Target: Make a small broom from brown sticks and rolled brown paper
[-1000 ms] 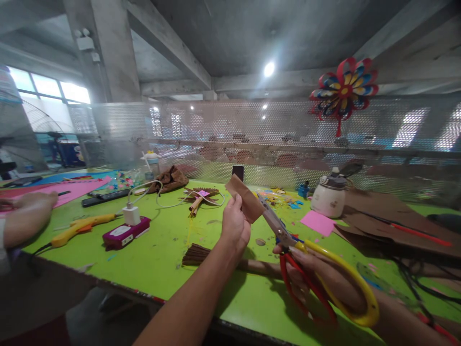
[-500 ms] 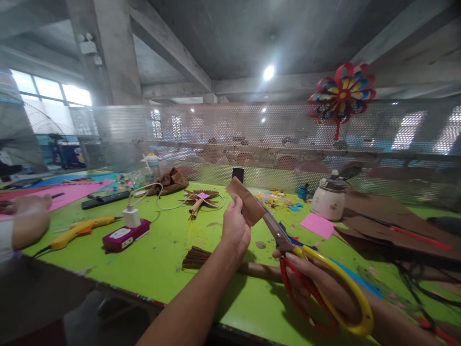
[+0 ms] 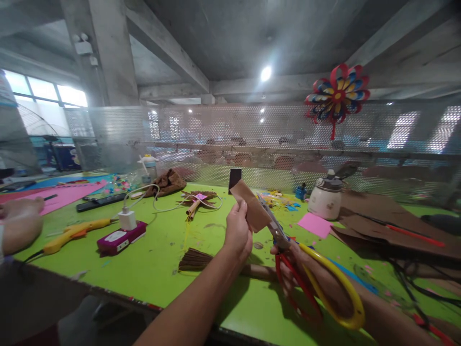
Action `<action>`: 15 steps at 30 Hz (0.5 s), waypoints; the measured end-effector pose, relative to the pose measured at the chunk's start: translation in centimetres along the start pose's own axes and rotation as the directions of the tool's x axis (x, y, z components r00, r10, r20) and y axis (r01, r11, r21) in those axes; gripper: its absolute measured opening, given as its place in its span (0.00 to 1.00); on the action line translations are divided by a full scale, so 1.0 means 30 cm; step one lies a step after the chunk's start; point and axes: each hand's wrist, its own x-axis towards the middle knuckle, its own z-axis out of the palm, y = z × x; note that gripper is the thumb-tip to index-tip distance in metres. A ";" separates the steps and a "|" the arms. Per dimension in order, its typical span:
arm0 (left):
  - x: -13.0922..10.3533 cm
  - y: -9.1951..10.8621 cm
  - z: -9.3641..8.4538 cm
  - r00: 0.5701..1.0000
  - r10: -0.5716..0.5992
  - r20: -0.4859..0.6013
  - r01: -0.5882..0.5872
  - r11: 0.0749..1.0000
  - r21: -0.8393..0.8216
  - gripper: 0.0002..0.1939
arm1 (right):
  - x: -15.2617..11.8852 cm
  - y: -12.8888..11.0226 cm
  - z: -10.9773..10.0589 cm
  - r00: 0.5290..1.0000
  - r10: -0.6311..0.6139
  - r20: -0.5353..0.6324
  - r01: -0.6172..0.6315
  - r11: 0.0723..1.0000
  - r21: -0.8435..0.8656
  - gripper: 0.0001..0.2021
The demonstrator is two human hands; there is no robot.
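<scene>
Pinched in my left hand (image 3: 238,230) is a folded piece of brown paper (image 3: 251,205), raised above the green table. My right hand (image 3: 293,266) grips large scissors (image 3: 329,283) with one yellow and one red handle. The scissor blades are parted slightly and lie along the paper's right edge. Beneath my hands, a brown paper broom-like piece (image 3: 196,259) lies on the table, its handle partly hidden by my left forearm. Farther back sits a brown pleated paper piece (image 3: 200,198) with a pink centre.
A purple power strip (image 3: 122,238) and yellow glue gun (image 3: 77,234) lie left, near another person's hand (image 3: 23,211). A white kettle-like bottle (image 3: 326,197), pink paper (image 3: 315,225) and brown sheets (image 3: 392,226) are on the right. A perforated screen (image 3: 216,144) stands behind.
The view has shifted slightly. My left hand and the paper have moved a little right, and the scissors' handles have come closer together, with the blades lying nearer the paper's right side.
</scene>
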 end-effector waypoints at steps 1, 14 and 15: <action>-0.003 0.000 0.002 1.000 0.000 -0.005 0.000 1.000 -0.001 0.04 | 0.003 0.006 -0.002 1.000 -0.002 0.001 0.002 1.000 0.017 0.23; -0.010 -0.001 0.008 1.000 -0.011 -0.012 0.011 1.000 -0.005 0.04 | -0.024 -0.011 0.048 0.976 0.120 -0.181 -0.077 0.970 0.230 0.18; -0.010 -0.003 0.007 1.000 -0.015 -0.012 0.015 1.000 -0.001 0.04 | -0.020 -0.013 0.049 0.971 0.152 -0.185 -0.100 0.960 0.263 0.18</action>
